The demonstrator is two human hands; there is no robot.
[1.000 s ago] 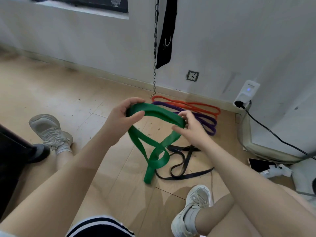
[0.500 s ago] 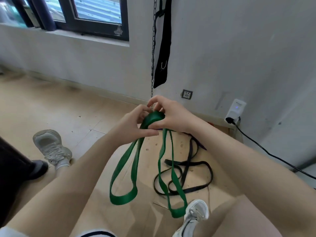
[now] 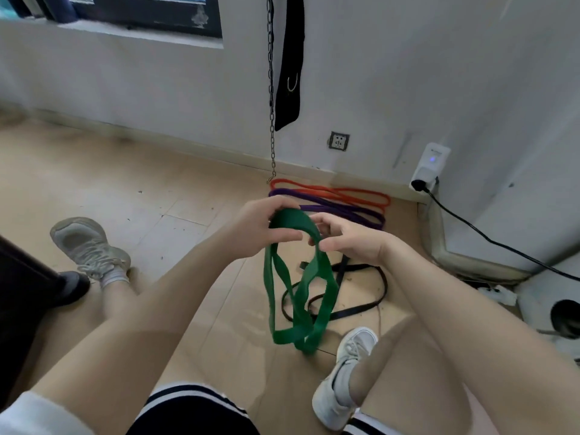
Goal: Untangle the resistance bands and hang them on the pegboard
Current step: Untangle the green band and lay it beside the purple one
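Left hand fingers curled around green band top; right hand fingers pinching it.

Tan wood-look floor, scuffed and speckled. Lying on it near the wall: orange band, purple band just beside it, black band looped closer in. Black cable trails at right. Two white sneakers planted on it.

I can read no text anywhere; the white plug adapter carries a small mark near its top, too blurred to read.
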